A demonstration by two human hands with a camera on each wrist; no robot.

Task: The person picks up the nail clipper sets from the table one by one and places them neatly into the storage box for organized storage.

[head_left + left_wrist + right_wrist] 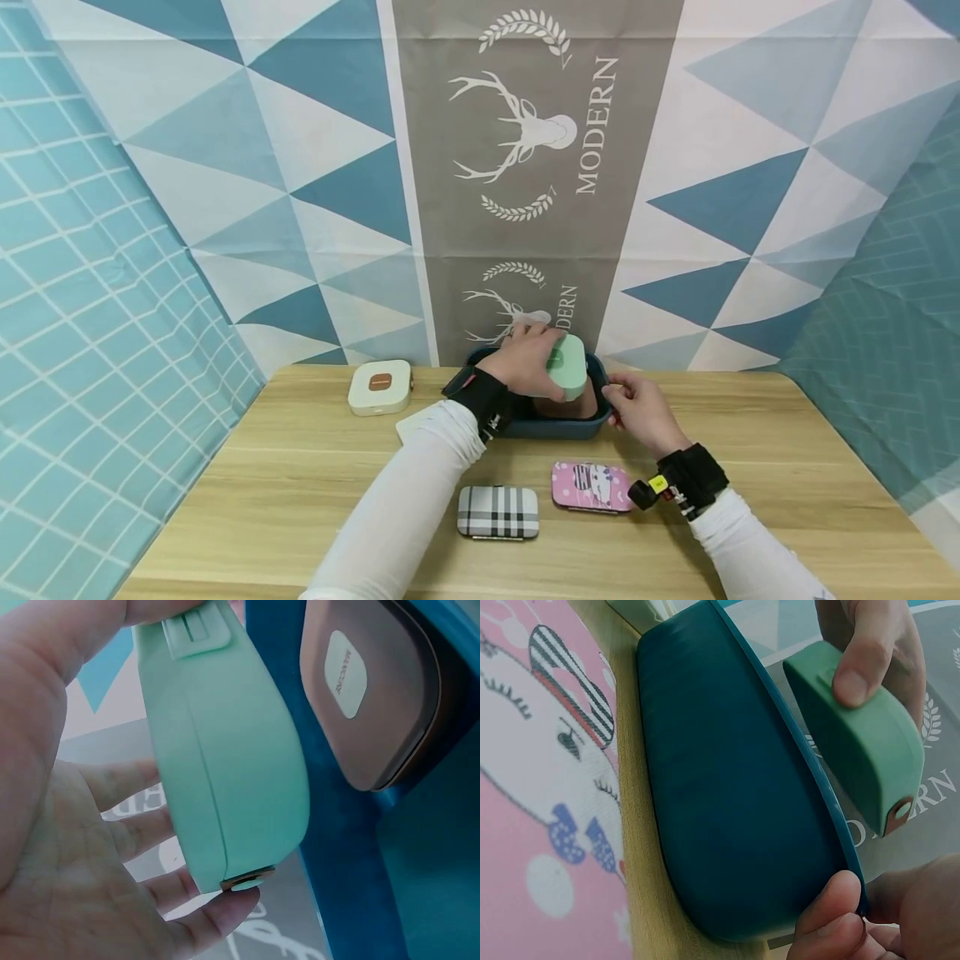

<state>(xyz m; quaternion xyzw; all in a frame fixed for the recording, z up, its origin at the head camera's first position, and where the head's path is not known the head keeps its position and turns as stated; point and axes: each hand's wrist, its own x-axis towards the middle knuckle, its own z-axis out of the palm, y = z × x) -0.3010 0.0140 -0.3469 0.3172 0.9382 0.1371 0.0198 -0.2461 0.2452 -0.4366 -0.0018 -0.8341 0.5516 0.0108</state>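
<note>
My left hand (pixel 523 363) grips a mint-green rounded case (pixel 570 367) above a dark blue bin (pixel 558 429). In the left wrist view the case is closed, with a small tab on one side and a brown strap with a snap at one end. Inside the bin lies a brown case (pixel 375 697) with a pale label reading "MANICURE". At the bin's right end, my right hand (pixel 643 410) pinches the rim between thumb and fingers. Part of the bin's inside is hidden behind my left hand and wrist.
A cream case (pixel 380 387) with a brown label sits at the back left. Nearer on the wooden table (pixel 300 508) lie a black-and-white plaid case (pixel 498 512) and a pink cartoon case (pixel 591 486). A pale object (pixel 407 423) is partly covered by my left sleeve. Patterned cloth backs the table.
</note>
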